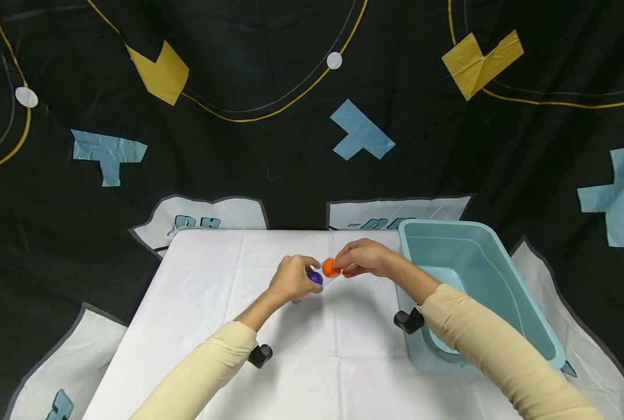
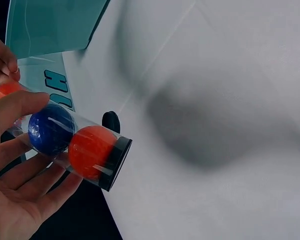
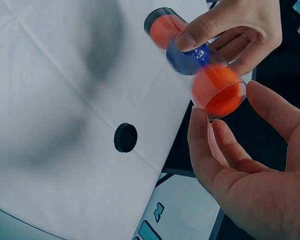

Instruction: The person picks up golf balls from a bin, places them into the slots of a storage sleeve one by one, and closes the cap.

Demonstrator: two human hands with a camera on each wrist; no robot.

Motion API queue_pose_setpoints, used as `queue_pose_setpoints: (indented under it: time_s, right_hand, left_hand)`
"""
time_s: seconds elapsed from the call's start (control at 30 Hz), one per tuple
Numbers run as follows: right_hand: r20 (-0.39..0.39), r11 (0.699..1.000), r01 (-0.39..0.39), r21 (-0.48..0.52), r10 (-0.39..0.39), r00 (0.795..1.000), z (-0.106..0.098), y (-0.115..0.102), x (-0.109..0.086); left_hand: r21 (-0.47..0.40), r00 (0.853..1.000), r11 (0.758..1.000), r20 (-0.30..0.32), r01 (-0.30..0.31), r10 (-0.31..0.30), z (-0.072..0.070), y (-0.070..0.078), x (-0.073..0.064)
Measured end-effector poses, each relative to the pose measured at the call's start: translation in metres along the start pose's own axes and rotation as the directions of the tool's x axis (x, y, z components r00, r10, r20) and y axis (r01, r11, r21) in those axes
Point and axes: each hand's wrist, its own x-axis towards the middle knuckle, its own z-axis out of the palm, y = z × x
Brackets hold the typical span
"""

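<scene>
A clear tube (image 2: 64, 158) with a black end cap (image 2: 115, 163) holds a row of balls. A red-orange ball (image 2: 92, 152) sits by the cap, a blue ball (image 2: 51, 129) comes after it, and an orange ball (image 3: 216, 90), blurred, lies by the uncapped end. My left hand (image 1: 293, 276) grips the tube round its middle, thumb over the blue ball. At the uncapped mouth, my right hand (image 1: 364, 258) has its thumb and fingers on opposite sides of the rim, close round the orange ball. The tube is tilted and held above the table.
A black disc (image 3: 125, 137) lies on the white-covered table (image 1: 202, 303). On the table's right side stands a pale blue-green plastic tub (image 1: 480, 233), with the right forearm passing across it. Behind hangs a dark cloth (image 1: 270, 169) with yellow and blue shapes.
</scene>
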Motion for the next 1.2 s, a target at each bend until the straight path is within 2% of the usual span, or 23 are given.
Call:
queue_pose_setpoints:
  time_s: [0.17,0.43,0.6,0.73,0.97,1.07,1.2]
  right_hand:
    - [-0.01,1.0,-0.024,-0.007,0.024,1.0,-0.001,0.002,0.0]
    - [-0.04,0.998,-0.059,0.0,0.059,0.997,-0.004,0.006,0.003]
    - [-0.153,1.0,-0.019,0.015,0.021,0.988,-0.004,0.009,0.006]
    - [-0.287,1.0,0.009,-0.017,-0.013,0.958,0.0,0.014,0.014]
    - [-0.427,0.985,-0.018,-0.171,-0.057,0.903,0.015,0.022,0.038]
    - [-0.494,0.985,-0.052,-0.162,-0.035,0.869,0.021,0.028,0.048]
    - [-0.545,0.989,-0.08,-0.127,-0.003,0.838,0.031,0.042,0.062]
  left_hand:
    - [-0.002,1.0,1.0,-0.016,-0.006,0.006,0.002,-0.004,-0.001]
    - [0.014,0.999,0.999,-0.044,0.029,-0.028,0.006,-0.018,-0.005]
    - [0.018,0.997,0.999,-0.065,0.045,-0.044,0.008,-0.029,-0.01]
    - [0.024,0.995,0.997,-0.08,0.068,-0.066,0.008,-0.037,-0.014]
    - [0.02,0.992,0.994,-0.077,0.104,-0.102,0.003,-0.047,-0.019]
    - [0.015,0.991,0.994,-0.083,0.107,-0.105,0.0,-0.049,-0.021]
    - [0.013,0.99,0.994,-0.089,0.109,-0.108,-0.003,-0.055,-0.025]
